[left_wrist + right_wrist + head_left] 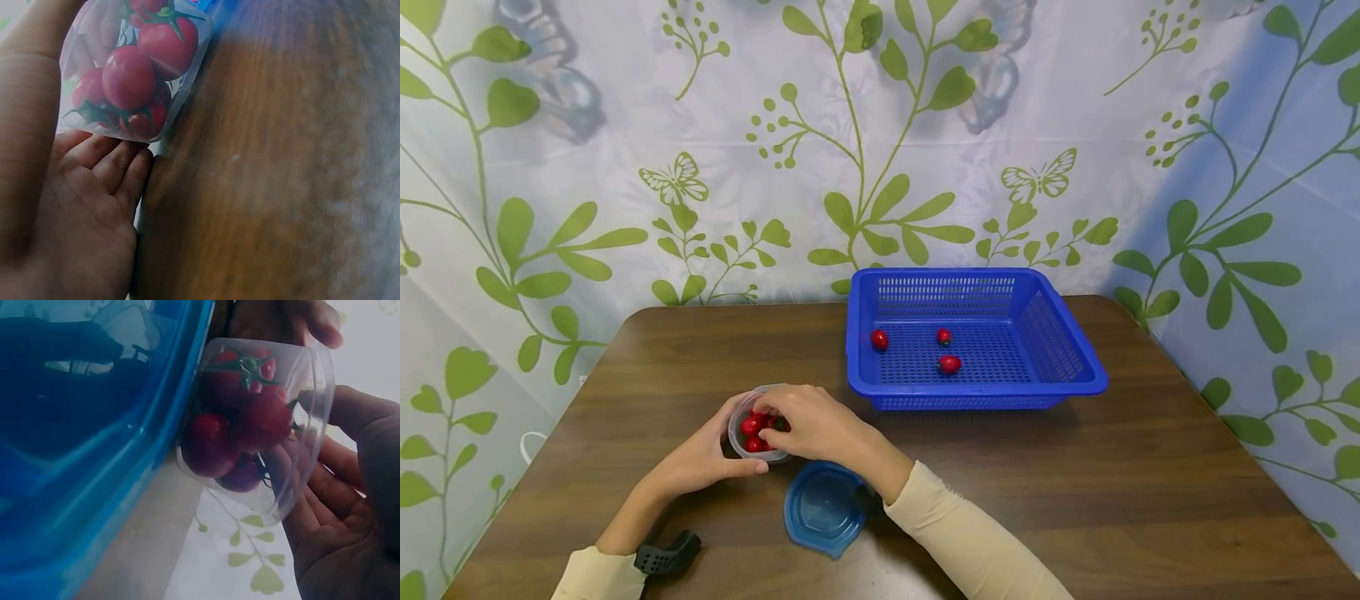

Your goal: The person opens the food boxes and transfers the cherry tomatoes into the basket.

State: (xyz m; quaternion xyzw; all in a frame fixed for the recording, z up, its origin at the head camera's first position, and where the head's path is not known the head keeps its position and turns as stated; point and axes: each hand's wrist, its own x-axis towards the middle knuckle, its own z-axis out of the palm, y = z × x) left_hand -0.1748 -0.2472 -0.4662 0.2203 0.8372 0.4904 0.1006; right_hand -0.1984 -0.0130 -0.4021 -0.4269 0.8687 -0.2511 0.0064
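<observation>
In the head view my left hand [703, 454] holds a small clear plastic container [734, 433] at its left side, thumb along the front. Several red cherry tomatoes [129, 78] with green stems sit inside it. My right hand [812, 425] reaches into the container from above, thumb and fingers around a cherry tomato [781, 423] with a green stem; the hand partly hides this grip. In the right wrist view, the right thumb [365, 412] is by the tomatoes at the opening. A blue lid [824, 504] lies on the table just below the right wrist.
A blue perforated basket [977, 389] stands at the back right of the wooden table [1120, 475]. It holds a few cherry tomatoes [950, 365] on its floor. A patterned cloth [925, 167] hangs behind the table. Dark wrist straps [667, 553] sit on the arms.
</observation>
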